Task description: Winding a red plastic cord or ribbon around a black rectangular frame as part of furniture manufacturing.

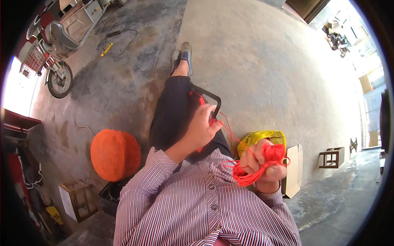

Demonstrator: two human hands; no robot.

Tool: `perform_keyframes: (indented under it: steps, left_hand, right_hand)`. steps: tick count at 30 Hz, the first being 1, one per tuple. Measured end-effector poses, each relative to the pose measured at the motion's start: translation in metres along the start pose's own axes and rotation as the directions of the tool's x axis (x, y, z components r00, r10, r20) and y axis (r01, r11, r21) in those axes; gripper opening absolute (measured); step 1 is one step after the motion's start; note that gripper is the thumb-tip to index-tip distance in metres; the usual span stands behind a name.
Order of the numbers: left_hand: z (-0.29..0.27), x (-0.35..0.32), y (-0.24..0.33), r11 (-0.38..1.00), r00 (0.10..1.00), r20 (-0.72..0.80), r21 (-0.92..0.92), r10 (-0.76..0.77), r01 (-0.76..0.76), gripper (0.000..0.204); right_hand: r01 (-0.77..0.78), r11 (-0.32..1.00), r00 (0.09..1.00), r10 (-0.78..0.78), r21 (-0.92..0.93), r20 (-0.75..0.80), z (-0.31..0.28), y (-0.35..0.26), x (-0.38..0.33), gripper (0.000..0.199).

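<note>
Across my lap lies a black, open frame (218, 99) with rounded corners, and red cord is wound along part of it. My left hand (202, 128) closes around the frame's edge near the wrapped cord; its fingertips are slightly blurred. On the right, my right hand (259, 165) is raised and grips a looped bundle of red cord (249, 175), with a thick wad showing above the fingers. A thin strand runs from this bundle to the frame. The lower part of the frame is hidden behind my left hand and arm.
At my left stands a round orange-covered seat (115, 155), with a wooden stool (78, 201) behind it. A yellow bag (262, 135) and an open cardboard box (294, 172) are by my right arm. A small stool (331, 158) stands farther right. A scooter (59, 80) and power strip (106, 49) are far left.
</note>
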State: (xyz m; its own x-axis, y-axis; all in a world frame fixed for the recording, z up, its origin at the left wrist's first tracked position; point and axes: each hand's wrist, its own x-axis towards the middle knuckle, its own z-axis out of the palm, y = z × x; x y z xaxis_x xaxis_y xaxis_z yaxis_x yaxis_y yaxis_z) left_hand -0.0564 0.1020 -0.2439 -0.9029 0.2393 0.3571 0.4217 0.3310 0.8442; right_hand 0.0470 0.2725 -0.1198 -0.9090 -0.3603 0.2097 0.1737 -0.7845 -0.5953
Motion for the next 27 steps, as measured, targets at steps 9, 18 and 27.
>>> perform_keyframes:
  steps: [9, 18, 27]
  left_hand:
    - [-0.003, 0.046, -0.037, 0.791, 0.88, 0.105, -0.4, -0.462, 0.463, 0.026]
    - [-0.02, 0.037, -0.006, 0.984, 0.982, -0.19, 0.172, -0.008, 0.041, 0.011]
    - [-0.023, 0.037, 0.024, 0.455, 0.752, 0.349, -0.629, -0.56, 0.631, 0.022]
  right_hand:
    - [-0.204, -0.462, 0.978, -0.143, -0.863, -0.154, -0.13, 0.035, 0.064, 0.023]
    - [-0.133, 0.02, 0.95, -0.284, -0.991, -0.133, -0.095, 0.06, 0.068, 0.036]
    - [0.197, 0.963, 0.926, -0.244, -0.182, -0.288, -0.075, 0.011, -0.012, 0.028]
